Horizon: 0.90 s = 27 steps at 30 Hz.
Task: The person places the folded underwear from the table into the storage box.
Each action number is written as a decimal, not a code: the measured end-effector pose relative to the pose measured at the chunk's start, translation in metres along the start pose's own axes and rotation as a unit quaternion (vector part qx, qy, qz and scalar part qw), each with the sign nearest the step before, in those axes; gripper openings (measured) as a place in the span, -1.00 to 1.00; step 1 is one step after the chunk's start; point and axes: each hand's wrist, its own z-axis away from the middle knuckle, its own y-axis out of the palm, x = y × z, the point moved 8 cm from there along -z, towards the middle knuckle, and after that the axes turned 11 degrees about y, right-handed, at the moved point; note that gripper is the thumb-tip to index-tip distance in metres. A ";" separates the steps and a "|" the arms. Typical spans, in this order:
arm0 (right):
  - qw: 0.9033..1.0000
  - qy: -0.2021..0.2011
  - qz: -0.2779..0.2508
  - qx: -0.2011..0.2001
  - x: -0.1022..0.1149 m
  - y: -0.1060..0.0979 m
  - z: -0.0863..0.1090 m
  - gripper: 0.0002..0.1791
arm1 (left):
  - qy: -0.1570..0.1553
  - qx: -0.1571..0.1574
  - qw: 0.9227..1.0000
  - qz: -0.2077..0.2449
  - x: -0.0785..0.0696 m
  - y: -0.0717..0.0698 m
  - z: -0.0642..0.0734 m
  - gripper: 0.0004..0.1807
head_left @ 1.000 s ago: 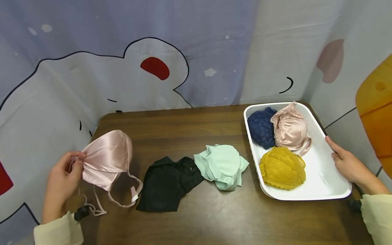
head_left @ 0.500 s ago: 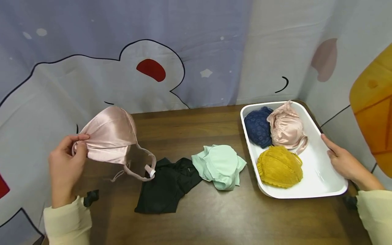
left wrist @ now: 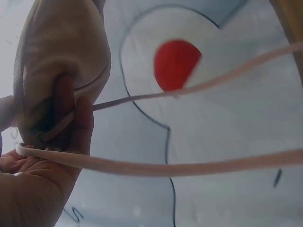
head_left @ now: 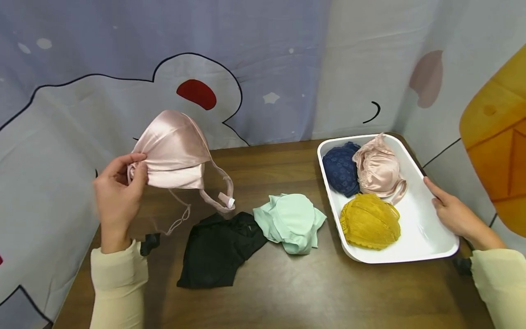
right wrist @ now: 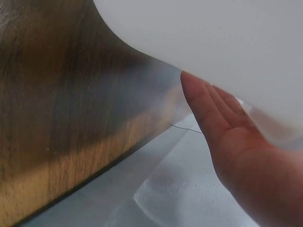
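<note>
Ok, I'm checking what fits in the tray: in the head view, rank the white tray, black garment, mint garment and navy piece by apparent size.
1. White tray, largest.
2. Black garment.
3. Mint garment, nearly the same as the black one, so that order is unsure.
4. Navy piece, smallest, though partly hidden and farther from the camera.

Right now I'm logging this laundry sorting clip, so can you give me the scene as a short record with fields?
Left hand: pinches a pink satin bra, held up above the table; straps dangle.
Right hand: flat against the right side of the white tray.
In tray: navy bra, pink lace bra, yellow bra.
On table: black garment, mint bra, side by side and left of the tray.
Backdrop: cartoon-print cloth.
</note>
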 end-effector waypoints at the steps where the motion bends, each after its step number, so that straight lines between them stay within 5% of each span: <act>1: 1.000 0.003 0.001 0.001 -0.001 0.000 0.001 -0.40 | 0.006 0.003 1.000 0.010 -0.003 0.007 -0.001 -0.81; 7: 1.000 0.012 0.011 0.002 -0.004 -0.002 0.003 -0.41 | 0.030 0.019 0.995 0.089 -0.028 0.055 0.000 -0.82; 13: 1.000 0.016 0.010 0.004 0.003 0.000 0.003 -0.41 | 0.043 0.028 0.981 0.185 -0.059 0.099 -0.001 -0.83; 27: 1.000 0.024 -0.001 0.011 0.016 0.006 -0.003 -0.41 | 0.078 0.065 0.952 0.290 -0.106 0.170 -0.013 -0.82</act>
